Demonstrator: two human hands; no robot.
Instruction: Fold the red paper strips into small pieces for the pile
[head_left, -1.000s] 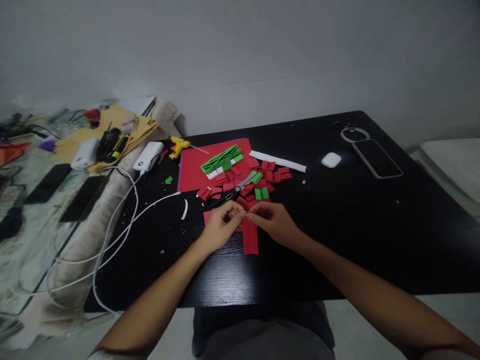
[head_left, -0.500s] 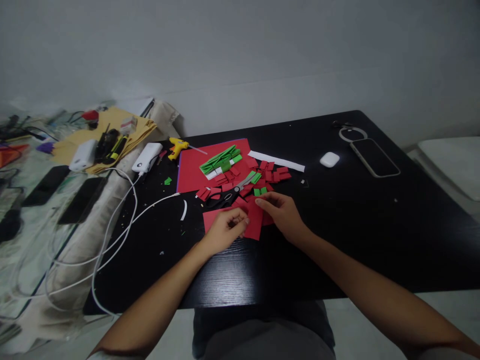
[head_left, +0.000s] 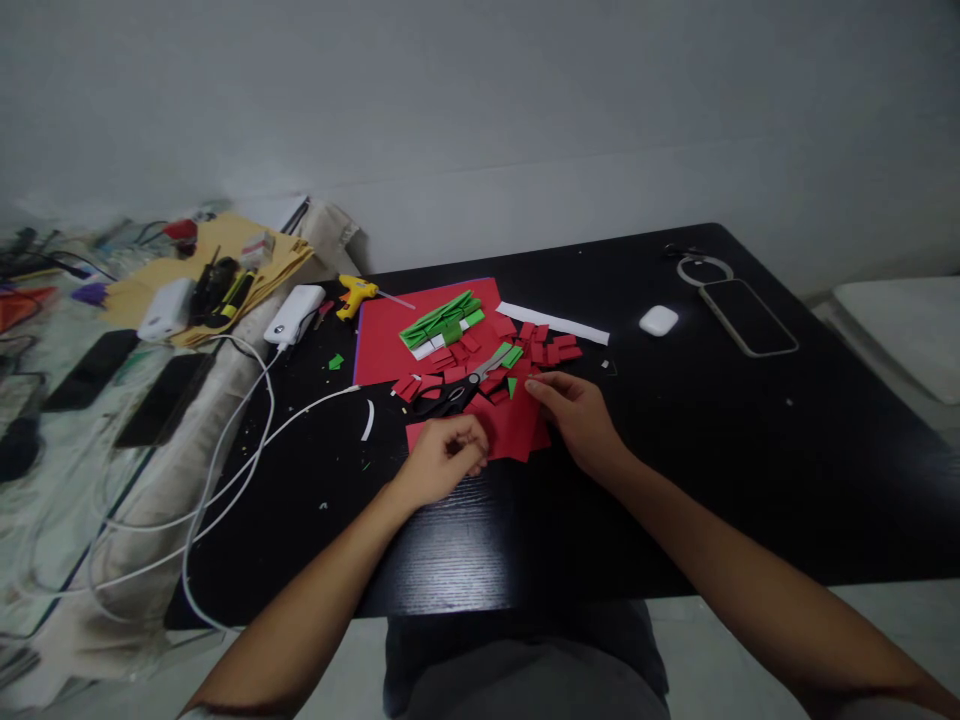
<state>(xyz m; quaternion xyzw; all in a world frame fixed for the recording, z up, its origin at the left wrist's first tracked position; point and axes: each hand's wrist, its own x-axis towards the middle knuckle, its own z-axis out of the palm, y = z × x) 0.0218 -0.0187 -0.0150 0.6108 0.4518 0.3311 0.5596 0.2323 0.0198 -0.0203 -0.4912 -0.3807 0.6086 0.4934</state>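
Observation:
Between the thumb and fingers of my right hand (head_left: 574, 410), a small red sheet of paper (head_left: 521, 425) is pinched at its upper right edge. My left hand (head_left: 448, 457) lies with curled fingers over a larger red sheet (head_left: 417, 433) on the table, and nothing shows in its grip. Just beyond my hands, black-handled scissors (head_left: 459, 393) lie slightly open among folded red paper pieces (head_left: 553, 350). A green folded piece (head_left: 512, 356) is by the blades. Farther back, folded green strips (head_left: 442, 318) rest on a big red sheet (head_left: 382, 345).
A yellow glue gun (head_left: 355, 295), a white power bank (head_left: 296, 313) and white cables (head_left: 259, 450) are on the left. A white paper strip (head_left: 559, 322) lies behind the pieces. On the right are a white earbud case (head_left: 658, 320) and a phone (head_left: 748, 317).
My right hand has moved slightly right and away from me with the small red sheet, which has shifted and covers part of a green piece. My left hand has slid slightly left.

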